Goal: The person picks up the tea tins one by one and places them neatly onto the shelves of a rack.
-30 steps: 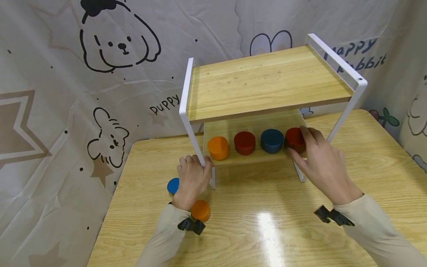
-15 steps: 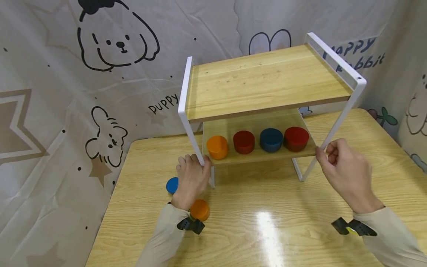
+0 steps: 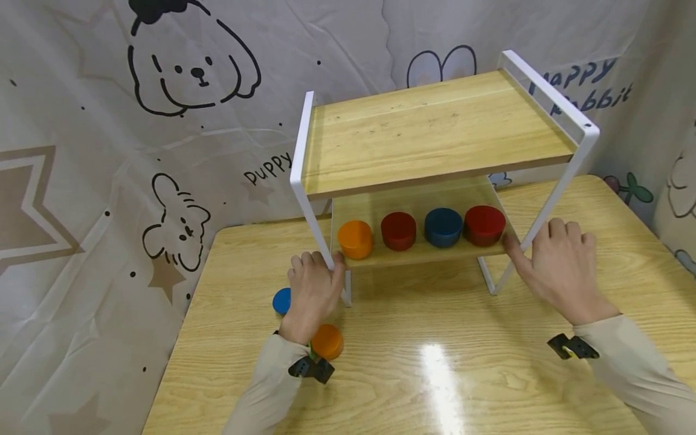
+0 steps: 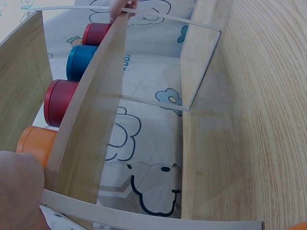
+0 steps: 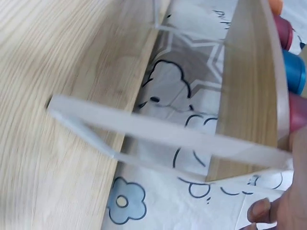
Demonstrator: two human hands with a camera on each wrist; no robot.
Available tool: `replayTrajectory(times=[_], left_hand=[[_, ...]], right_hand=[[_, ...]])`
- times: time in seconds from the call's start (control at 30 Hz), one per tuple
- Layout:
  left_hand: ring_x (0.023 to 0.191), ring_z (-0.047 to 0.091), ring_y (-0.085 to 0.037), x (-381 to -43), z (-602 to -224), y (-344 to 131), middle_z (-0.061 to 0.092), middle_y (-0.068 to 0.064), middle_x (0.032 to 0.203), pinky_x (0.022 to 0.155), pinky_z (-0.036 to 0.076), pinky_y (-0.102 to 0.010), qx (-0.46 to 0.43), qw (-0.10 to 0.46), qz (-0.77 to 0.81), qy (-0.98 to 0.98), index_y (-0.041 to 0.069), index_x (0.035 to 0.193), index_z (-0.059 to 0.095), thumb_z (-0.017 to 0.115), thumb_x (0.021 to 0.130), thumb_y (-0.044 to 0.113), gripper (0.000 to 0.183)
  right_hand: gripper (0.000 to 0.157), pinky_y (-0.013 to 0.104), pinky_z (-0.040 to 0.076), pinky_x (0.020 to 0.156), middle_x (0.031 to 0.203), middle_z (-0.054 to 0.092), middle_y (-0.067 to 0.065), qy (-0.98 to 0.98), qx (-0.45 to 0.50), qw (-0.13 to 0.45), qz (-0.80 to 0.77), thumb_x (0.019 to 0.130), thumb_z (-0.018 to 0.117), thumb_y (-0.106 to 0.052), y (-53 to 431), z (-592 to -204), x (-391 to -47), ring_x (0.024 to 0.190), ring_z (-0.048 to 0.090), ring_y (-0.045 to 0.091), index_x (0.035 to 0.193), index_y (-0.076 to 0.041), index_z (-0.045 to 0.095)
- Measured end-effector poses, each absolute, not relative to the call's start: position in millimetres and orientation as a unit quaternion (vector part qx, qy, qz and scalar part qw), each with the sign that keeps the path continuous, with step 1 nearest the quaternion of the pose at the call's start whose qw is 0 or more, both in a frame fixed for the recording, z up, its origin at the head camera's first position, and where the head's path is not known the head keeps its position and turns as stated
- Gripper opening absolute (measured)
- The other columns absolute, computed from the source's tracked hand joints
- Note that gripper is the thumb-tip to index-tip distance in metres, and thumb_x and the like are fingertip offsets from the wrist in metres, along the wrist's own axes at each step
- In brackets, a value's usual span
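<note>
A two-tier shelf point(image 3: 435, 136) with wooden boards and white metal side frames stands on the table. On its lower board, squat round tins line up left to right: orange point(image 3: 355, 240), dark red point(image 3: 399, 231), blue point(image 3: 443, 228) and red point(image 3: 484, 226). My left hand point(image 3: 314, 290) grips the left front leg where the lower board meets it, thumb inside the frame. At the opposite end my right hand point(image 3: 568, 272) holds the right front leg, its thumb against the board's end beside the red tin and its fingers outside. Neither hand holds a tin.
A blue tin point(image 3: 282, 301), partly hidden, and an orange tin point(image 3: 327, 342) sit on the wooden table point(image 3: 391, 386) around my left wrist. Behind the table hangs a cartoon-printed cloth point(image 3: 228, 157).
My right hand has left the red tin, moved right and taken hold of the right front leg, its fingers shifting around it. My left hand and the tins stay put.
</note>
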State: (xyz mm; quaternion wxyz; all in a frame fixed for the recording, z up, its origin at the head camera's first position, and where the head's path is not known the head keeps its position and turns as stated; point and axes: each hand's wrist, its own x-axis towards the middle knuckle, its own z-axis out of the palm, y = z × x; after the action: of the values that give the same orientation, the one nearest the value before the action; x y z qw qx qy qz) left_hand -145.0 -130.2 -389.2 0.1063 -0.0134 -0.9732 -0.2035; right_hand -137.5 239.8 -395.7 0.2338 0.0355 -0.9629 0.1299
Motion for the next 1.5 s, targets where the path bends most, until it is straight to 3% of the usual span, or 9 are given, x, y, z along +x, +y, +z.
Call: replayTrajectory(times=[0.33, 0.67, 0.83, 1.07, 1.5], left_hand=[[0.065, 0.034, -0.029, -134.5, -387.4, -132.2, 0.038, -0.011, 0.068, 0.060, 0.027, -0.035, -0.032, 0.112, -0.177, -0.977, 0.002, 0.072, 0.049, 0.028, 0.101, 0.053, 0.062], [0.067, 0.036, -0.027, -114.1, -396.1, -144.0, 0.040, -0.009, 0.070, 0.060, 0.030, -0.034, -0.050, 0.097, -0.179, -0.978, 0.005, 0.069, 0.046, 0.036, 0.101, 0.050, 0.055], [0.078, 0.040, -0.029, -102.7, -412.3, -152.4, 0.047, -0.013, 0.084, 0.062, 0.034, -0.036, -0.070, 0.057, -0.134, -0.987, -0.001, 0.086, 0.054, 0.048, 0.098, 0.045, 0.049], [0.095, 0.043, -0.034, -89.0, -433.6, -163.3, 0.050, -0.019, 0.106, 0.075, 0.042, -0.043, -0.087, -0.012, -0.118, -0.989, -0.007, 0.111, 0.056, 0.061, 0.090, 0.048, 0.059], [0.102, 0.050, -0.034, -75.3, -449.8, -176.0, 0.056, -0.018, 0.110, 0.087, 0.041, -0.051, -0.115, -0.015, -0.144, -0.983, -0.005, 0.120, 0.055, 0.082, 0.072, 0.043, 0.073]], right_hand=[[0.051, 0.048, 0.026, 0.059, 0.073, 0.042, 0.019, -0.973, 0.049, 0.170, 0.149, 0.099, 0.035, -0.047, 247.1, -398.4, -143.4, 0.071, 0.039, 0.043, 0.074, -0.004, 0.044], [0.044, 0.045, 0.023, 0.059, 0.076, 0.044, 0.019, -0.968, 0.052, 0.165, 0.184, 0.099, 0.034, -0.039, 246.2, -401.2, -142.5, 0.070, 0.040, 0.042, 0.073, -0.006, 0.045], [0.044, 0.050, 0.023, 0.062, 0.080, 0.045, 0.023, -0.964, 0.045, 0.167, 0.202, 0.098, 0.035, -0.039, 247.7, -403.8, -142.9, 0.076, 0.039, 0.047, 0.076, -0.002, 0.046], [0.042, 0.053, 0.025, 0.063, 0.079, 0.042, 0.022, -0.961, 0.051, 0.185, 0.200, 0.097, 0.037, -0.038, 246.6, -404.6, -145.0, 0.077, 0.040, 0.048, 0.079, -0.001, 0.045], [0.041, 0.054, 0.022, 0.064, 0.078, 0.041, 0.023, -0.953, 0.047, 0.200, 0.221, 0.097, 0.038, -0.037, 239.5, -408.3, -146.1, 0.075, 0.037, 0.047, 0.080, -0.001, 0.044]])
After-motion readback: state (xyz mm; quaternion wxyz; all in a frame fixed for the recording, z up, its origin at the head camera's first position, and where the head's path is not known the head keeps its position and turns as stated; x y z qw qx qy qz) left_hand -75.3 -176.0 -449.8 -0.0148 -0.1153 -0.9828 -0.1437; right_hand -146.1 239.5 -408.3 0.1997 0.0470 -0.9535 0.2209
